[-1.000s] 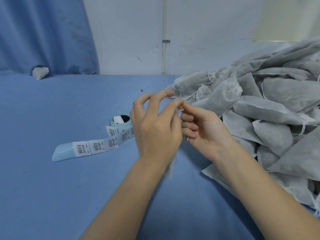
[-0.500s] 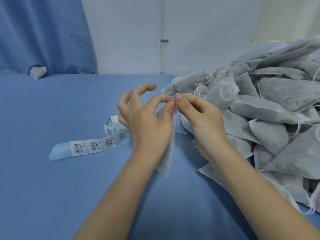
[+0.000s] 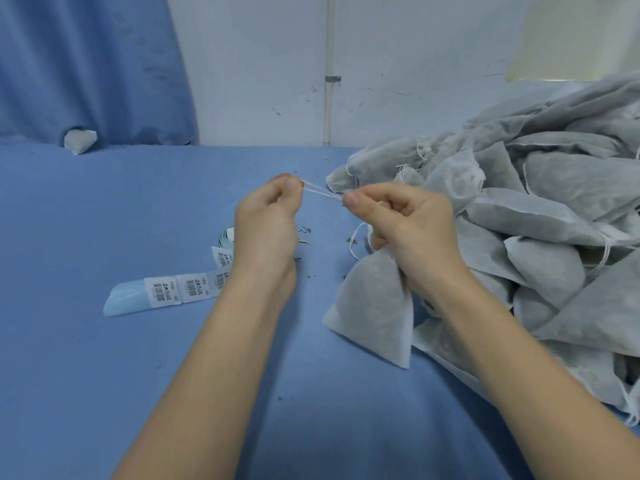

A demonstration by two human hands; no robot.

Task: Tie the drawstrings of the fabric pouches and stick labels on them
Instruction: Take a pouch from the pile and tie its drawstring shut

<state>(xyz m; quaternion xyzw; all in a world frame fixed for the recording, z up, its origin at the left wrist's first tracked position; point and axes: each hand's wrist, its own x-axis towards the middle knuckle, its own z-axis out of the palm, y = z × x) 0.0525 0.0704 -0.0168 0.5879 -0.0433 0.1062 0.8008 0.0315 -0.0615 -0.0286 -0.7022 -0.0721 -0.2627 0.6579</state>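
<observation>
- left hand (image 3: pixel 265 221) and right hand (image 3: pixel 410 225) each pinch the drawstring (image 3: pixel 320 192), taut between them
- pouch (image 3: pixel 375 301) hangs under the right grip, near the table's right edge
- i'd pull evenly, cinching the knot snug

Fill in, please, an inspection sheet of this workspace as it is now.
Surface: blue cloth-covered table.
Job's things: grey pouch under the right hand; drawstring taut between both hands; label roll partly unrolled; pouch pile at right.
Clutter: dark crumbs; lone pouch at far left.
Grips: left hand and right hand each pinch the drawstring.
Cables: nothing seen.
Surroundings: white wall, blue curtain.
</observation>
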